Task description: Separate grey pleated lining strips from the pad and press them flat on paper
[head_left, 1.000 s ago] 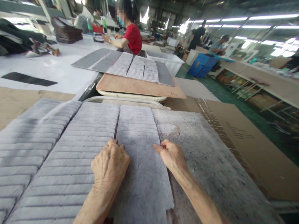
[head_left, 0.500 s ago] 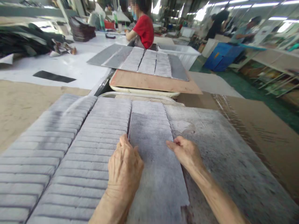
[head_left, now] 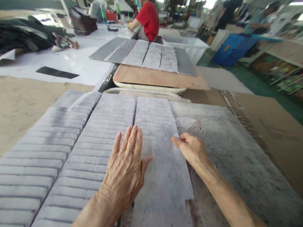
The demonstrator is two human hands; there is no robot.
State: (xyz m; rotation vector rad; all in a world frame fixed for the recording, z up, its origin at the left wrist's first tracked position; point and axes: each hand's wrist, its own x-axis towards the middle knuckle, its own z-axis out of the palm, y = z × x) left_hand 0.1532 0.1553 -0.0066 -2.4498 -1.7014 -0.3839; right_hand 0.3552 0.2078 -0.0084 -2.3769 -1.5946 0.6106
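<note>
Grey, fabric-like pieces lie overlapped in long rows, with only narrow strips of most showing. At the near end of the right-hand row, a larger grey sheet (head_left: pixel 163 170) lies flat with much of its surface exposed. My left hand (head_left: pixel 127 167) is spread palm down at the sheet's left edge, fingers straight and reaching over the gap beside the middle row (head_left: pixel 94 151). With thumb and bent fingers, my right hand (head_left: pixel 189 146) pinches the right edge of the sheet. Its fingertips are partly hidden underneath.
The rows rest on a stained grey board (head_left: pixel 227 151). Beyond it, a second board (head_left: pixel 184 61) carries similar rows on a brown panel (head_left: pixel 156 78). Flattened cardboard (head_left: pixel 272 126) lies at right. A dark strip (head_left: pixel 56 72) is on the white table. A person in red (head_left: pixel 149 20) sits farther back.
My left hand has gone from curled fingers at the sheet's left edge to flat and spread. The sheet's far edge now lies closer to me. My right hand keeps its pinch.
</note>
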